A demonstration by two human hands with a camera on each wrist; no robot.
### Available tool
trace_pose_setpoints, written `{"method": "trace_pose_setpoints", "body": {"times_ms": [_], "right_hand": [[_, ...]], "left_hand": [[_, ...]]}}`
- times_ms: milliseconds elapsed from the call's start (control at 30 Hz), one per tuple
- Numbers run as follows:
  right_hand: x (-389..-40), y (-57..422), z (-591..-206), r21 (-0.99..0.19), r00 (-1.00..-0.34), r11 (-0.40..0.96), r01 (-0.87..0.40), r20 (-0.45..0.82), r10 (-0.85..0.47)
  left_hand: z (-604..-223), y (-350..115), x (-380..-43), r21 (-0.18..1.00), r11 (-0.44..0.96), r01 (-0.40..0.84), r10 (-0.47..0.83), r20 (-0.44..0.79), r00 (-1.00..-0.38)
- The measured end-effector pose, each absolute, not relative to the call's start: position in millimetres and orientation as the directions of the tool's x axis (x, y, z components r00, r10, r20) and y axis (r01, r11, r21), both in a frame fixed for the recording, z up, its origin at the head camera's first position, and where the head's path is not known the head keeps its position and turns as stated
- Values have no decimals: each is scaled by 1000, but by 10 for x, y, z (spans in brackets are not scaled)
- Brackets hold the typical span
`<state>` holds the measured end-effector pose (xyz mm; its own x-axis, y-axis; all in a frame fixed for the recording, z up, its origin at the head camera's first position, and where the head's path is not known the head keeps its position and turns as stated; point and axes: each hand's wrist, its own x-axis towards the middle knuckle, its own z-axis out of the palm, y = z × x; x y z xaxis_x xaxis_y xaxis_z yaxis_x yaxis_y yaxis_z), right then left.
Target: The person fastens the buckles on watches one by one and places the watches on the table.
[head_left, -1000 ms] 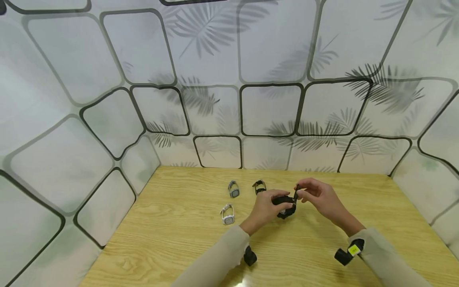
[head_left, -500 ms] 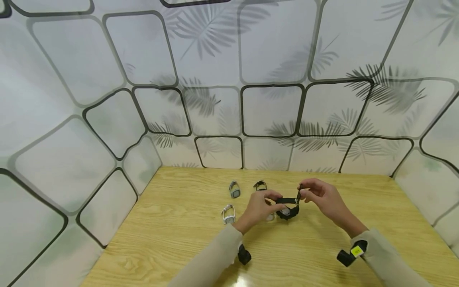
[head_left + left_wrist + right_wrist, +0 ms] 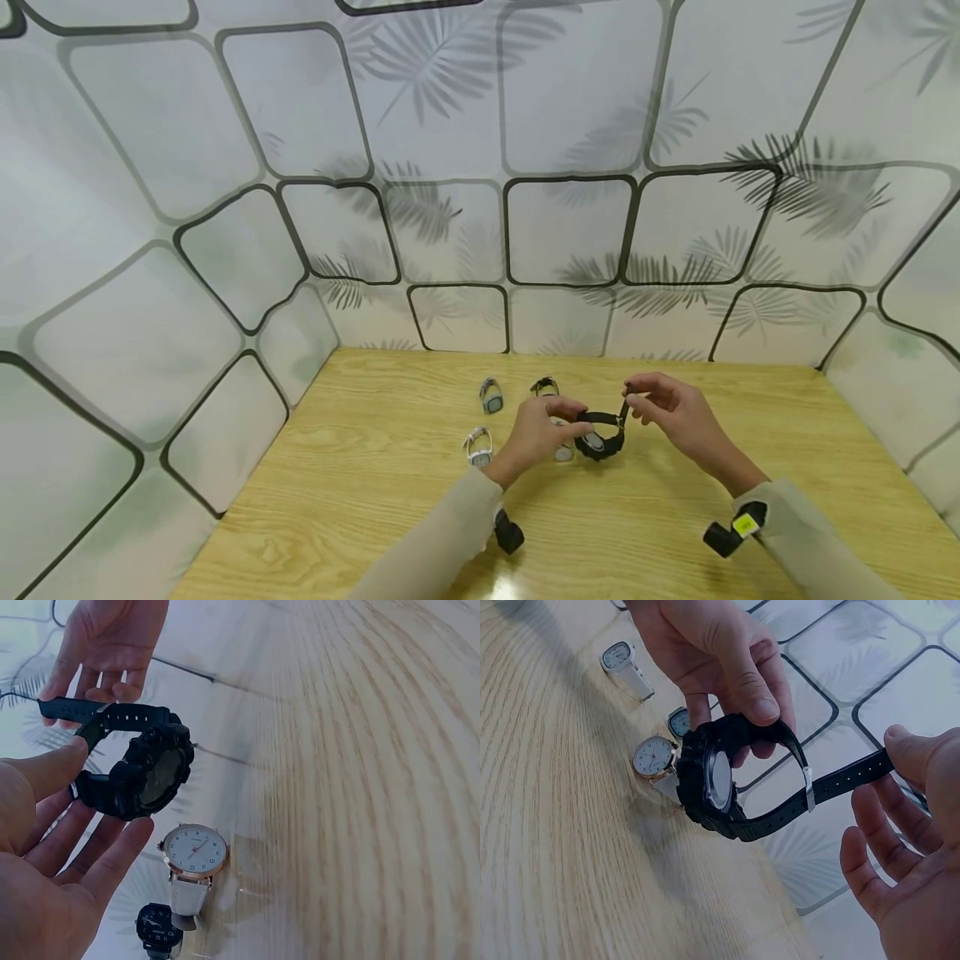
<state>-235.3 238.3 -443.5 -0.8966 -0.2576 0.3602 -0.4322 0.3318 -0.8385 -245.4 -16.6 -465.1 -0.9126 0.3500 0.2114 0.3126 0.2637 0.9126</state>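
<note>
A chunky black wristwatch (image 3: 600,447) is held above the table between both hands. My left hand (image 3: 534,433) grips it at one side, thumb on the strap and fingers beneath, as the left wrist view shows. With thumb and fingers, my right hand (image 3: 675,412) pinches the free end of the strap (image 3: 851,774). In the right wrist view that strap runs through the buckle (image 3: 808,787) and forms a closed loop, the back of the case facing inward. Just beyond the held watch lies a white-strapped watch (image 3: 196,850) with a rose-gold rim.
On the wooden table (image 3: 360,500), a grey watch (image 3: 491,402) and a white watch (image 3: 478,457) lie to the left. A small black watch (image 3: 545,387) lies behind my left hand. Patterned cloth walls (image 3: 450,233) stand at the back and sides.
My left hand has shifted left on the black watch, exposing more of its loop and the white-strapped watch behind. My right hand keeps its pinch on the strap end, nearly unmoved.
</note>
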Motion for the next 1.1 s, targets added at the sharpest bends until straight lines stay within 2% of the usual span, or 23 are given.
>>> {"method": "trace_pose_setpoints", "body": {"times_ms": [200, 500, 733, 1100], "right_hand": [[-2327, 2315, -4447, -829, -888, 336, -446, 362, -285], [-2349, 2318, -4475, -771, -868, 414, -484, 364, -337], [-2372, 2308, -4455, -691, -854, 518, -504, 307, -421], [-2331, 2220, -4513, -669, -866, 570, -477, 249, -433]], "left_hand": [[-4629, -166, -2451, 919, 260, 297, 331, 204, -921], [-4616, -205, -2462, 902, 298, 311, 351, 200, -915], [-4619, -210, -2470, 899, 292, 327, 374, 208, -904], [-4602, -213, -2456, 891, 320, 321, 388, 186, -903]]}}
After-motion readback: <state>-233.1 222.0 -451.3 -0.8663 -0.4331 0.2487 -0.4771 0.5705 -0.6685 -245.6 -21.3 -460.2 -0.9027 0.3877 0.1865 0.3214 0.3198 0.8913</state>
